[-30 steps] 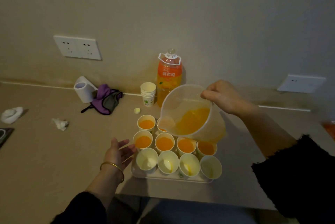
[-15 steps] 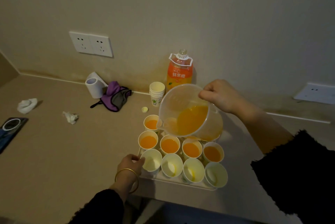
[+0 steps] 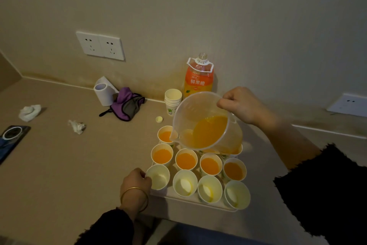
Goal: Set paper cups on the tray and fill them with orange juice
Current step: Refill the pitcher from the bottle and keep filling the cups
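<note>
Four empty white cups (image 3: 210, 189) sat low centre, left hand (image 3: 137, 182) gripped leftmost cup (image 3: 158, 177), right hand (image 3: 241, 105) held tilted juice jug (image 3: 200, 123).

On the tray (image 3: 198, 202), filled cups (image 3: 186, 160) stand behind empty cups (image 3: 185, 185); the bottle (image 3: 199, 78) stands beyond.

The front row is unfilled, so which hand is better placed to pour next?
Right. The right hand holds the tilted clear plastic jug of orange juice; the left hand grips the front-left white paper cup.

Black fuzzy sleeves (image 3: 325, 191); gold bangle (image 3: 134, 198) on left wrist.
</note>
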